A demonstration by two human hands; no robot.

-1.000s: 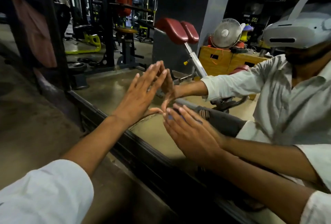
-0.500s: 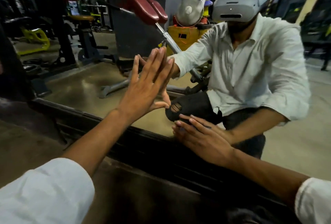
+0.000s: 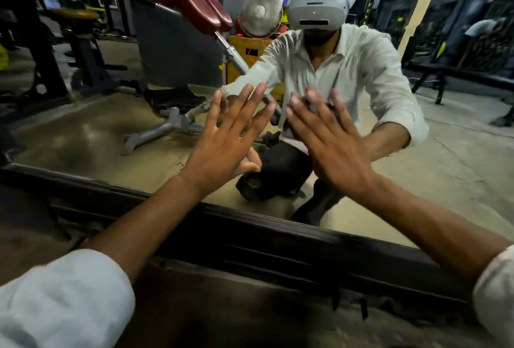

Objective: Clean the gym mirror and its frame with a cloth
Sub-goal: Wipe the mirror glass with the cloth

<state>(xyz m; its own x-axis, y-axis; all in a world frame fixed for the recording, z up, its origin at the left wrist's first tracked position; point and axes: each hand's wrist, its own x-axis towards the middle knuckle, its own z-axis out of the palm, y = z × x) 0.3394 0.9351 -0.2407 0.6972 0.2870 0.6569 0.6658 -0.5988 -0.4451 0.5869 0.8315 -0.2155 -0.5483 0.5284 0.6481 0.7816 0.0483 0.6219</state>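
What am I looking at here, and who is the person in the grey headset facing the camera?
There is no machine here. A person works with bare hands, and the single camera sits on their head, looking forward and down. The left hand and right hand are both open, with fingers straight, flat against the glass of the large wall mirror. The figure facing you is that same person's reflection, wearing the grey head-mounted visor. The dark frame runs along the mirror's bottom edge. Neither hand holds anything, and no cloth is plainly visible. The red padded bench and white round fan are reflections too.
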